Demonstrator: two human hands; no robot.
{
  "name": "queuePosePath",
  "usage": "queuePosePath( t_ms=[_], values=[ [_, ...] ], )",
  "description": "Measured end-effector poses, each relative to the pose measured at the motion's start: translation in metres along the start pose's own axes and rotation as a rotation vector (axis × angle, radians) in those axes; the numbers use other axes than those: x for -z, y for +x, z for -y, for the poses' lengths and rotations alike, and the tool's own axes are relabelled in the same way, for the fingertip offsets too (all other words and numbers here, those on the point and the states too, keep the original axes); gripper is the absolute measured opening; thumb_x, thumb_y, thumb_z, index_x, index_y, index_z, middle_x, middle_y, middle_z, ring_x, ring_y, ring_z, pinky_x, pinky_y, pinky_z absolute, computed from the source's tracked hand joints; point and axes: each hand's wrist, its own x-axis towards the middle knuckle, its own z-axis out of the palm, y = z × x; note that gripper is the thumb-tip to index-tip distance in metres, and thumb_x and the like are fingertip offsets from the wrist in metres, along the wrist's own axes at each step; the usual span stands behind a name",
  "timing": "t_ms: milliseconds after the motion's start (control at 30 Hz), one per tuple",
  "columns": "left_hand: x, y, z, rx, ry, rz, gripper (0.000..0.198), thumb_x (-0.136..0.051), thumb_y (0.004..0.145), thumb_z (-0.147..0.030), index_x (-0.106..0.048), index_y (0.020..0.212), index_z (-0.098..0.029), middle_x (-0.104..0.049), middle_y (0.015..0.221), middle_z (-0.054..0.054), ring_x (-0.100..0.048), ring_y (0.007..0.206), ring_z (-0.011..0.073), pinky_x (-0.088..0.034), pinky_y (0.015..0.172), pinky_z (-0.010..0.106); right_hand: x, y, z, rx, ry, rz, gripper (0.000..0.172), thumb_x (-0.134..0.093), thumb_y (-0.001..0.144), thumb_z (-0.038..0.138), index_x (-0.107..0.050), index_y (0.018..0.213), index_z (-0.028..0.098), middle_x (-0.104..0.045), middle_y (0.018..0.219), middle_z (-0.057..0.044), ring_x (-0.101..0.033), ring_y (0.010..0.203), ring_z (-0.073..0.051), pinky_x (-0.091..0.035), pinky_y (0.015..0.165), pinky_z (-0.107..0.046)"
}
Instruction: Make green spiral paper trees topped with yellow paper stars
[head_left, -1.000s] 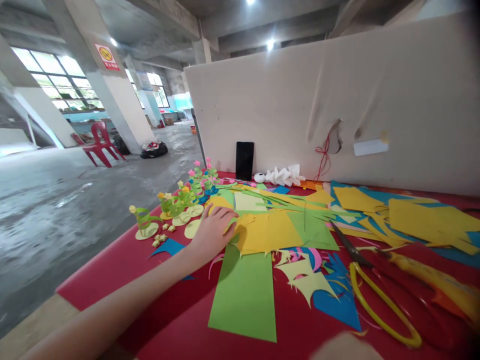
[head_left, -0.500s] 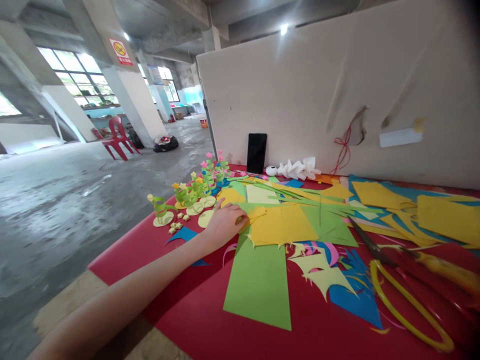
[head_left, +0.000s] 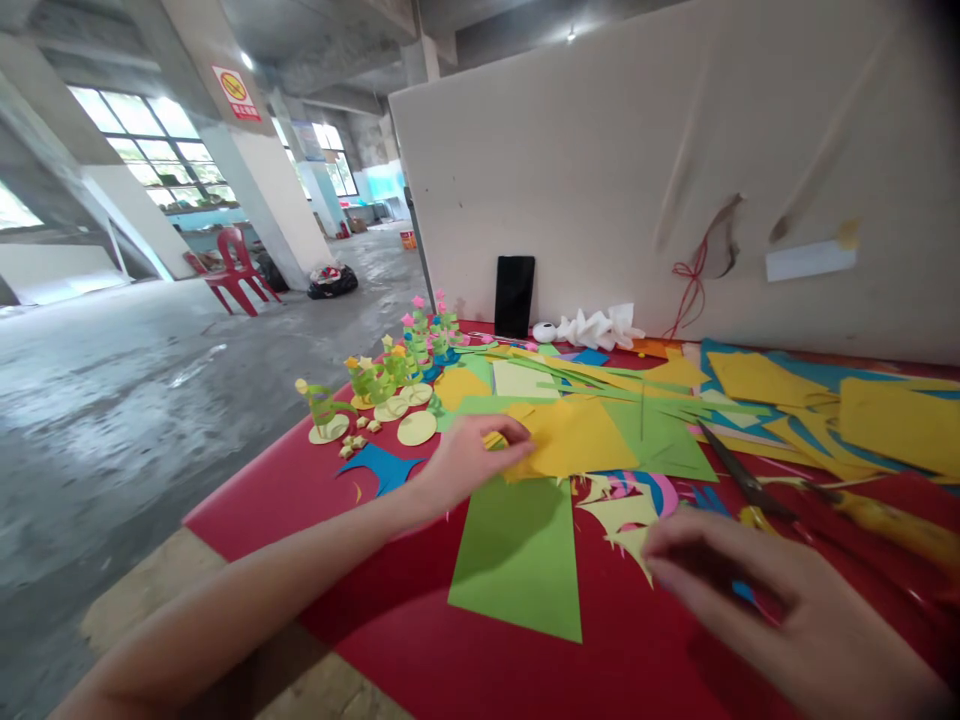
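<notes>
My left hand is over the near left part of a yellow paper sheet. Its fingers are curled with the thumb close to them, and what they hold, if anything, is hidden. Under the yellow paper lies a long green paper sheet that reaches toward me. My right hand, slightly blurred, hovers at the right over paper scraps, fingers bent and apart from the thumb, with nothing seen in it. Its fingertips are nearest to a pale yellow cut-out scrap. Large scissors lie beyond it.
Paper plants, pale discs and small folded stars stand at the left. A blue scrap lies before them. A black phone leans on the padded board. Yellow sheets are stacked at the right.
My left hand has shifted right and slightly toward me, uncovering the pale disc. My right hand has come into view from the lower right, over the scraps and scissor handle.
</notes>
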Motion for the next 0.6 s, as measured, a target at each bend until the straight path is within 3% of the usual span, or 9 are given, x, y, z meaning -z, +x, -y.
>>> queuePosePath(
  t_ms=[100, 200, 300, 500, 600],
  values=[
    [-0.011, -0.022, -0.026, 0.02, -0.17, 0.126, 0.017, -0.065, 0.077, -0.032, -0.071, 0.077, -0.015, -0.073, 0.078, 0.002, -0.066, 0.073, 0.0136, -0.052, 0.069, 0.021, 0.0, 0.012, -0.006, -0.075, 0.045, -0.114, 0.025, -0.056, 0.082, 0.04, -0.061, 0.103, 0.027, -0.069, 0.078, 0.0, -0.065, 0.062, -0.014, -0.051, 0.046, -0.018],
    [-0.023, -0.043, -0.039, 0.032, -0.299, 0.256, 0.017, -0.07, 0.072, -0.031, -0.069, 0.071, -0.014, -0.071, 0.069, 0.001, -0.063, 0.064, 0.0104, -0.05, 0.062, 0.017, -0.003, 0.01, 0.0, -0.062, 0.06, -0.045, 0.019, -0.054, 0.083, 0.039, -0.065, 0.084, 0.024, -0.069, 0.076, -0.001, -0.065, 0.063, -0.014, -0.05, 0.047, -0.018],
    [-0.031, -0.056, -0.04, 0.12, -0.558, 0.425, 0.019, -0.072, 0.069, -0.03, -0.067, 0.072, -0.012, -0.066, 0.067, 0.0, -0.056, 0.06, 0.008, -0.047, 0.059, 0.017, -0.009, 0.006, 0.007, -0.045, 0.018, 0.033, 0.026, -0.05, 0.085, 0.035, -0.06, 0.065, 0.021, -0.064, 0.064, -0.001, -0.061, 0.059, -0.014, -0.047, 0.047, -0.019],
    [-0.038, -0.06, -0.036, 0.112, -0.608, 0.409, 0.018, -0.069, 0.071, -0.028, -0.064, 0.079, -0.013, -0.062, 0.069, 0.0, -0.055, 0.065, 0.0095, -0.047, 0.064, 0.019, -0.027, 0.005, 0.009, -0.022, -0.109, 0.219, 0.025, -0.053, 0.082, 0.025, -0.054, 0.057, 0.018, -0.055, 0.051, 0.003, -0.05, 0.046, -0.007, -0.036, 0.041, -0.016],
    [-0.043, -0.059, -0.031, 0.197, -0.644, 0.428, 0.016, -0.067, 0.072, -0.029, -0.062, 0.073, -0.013, -0.06, 0.065, 0.0, -0.055, 0.061, 0.0092, -0.046, 0.06, 0.019, -0.018, 0.01, 0.004, 0.006, -0.172, 0.228, 0.025, -0.056, 0.082, 0.028, -0.06, 0.06, 0.019, -0.06, 0.053, 0.004, -0.054, 0.047, -0.007, -0.039, 0.043, -0.016]
  ],
)
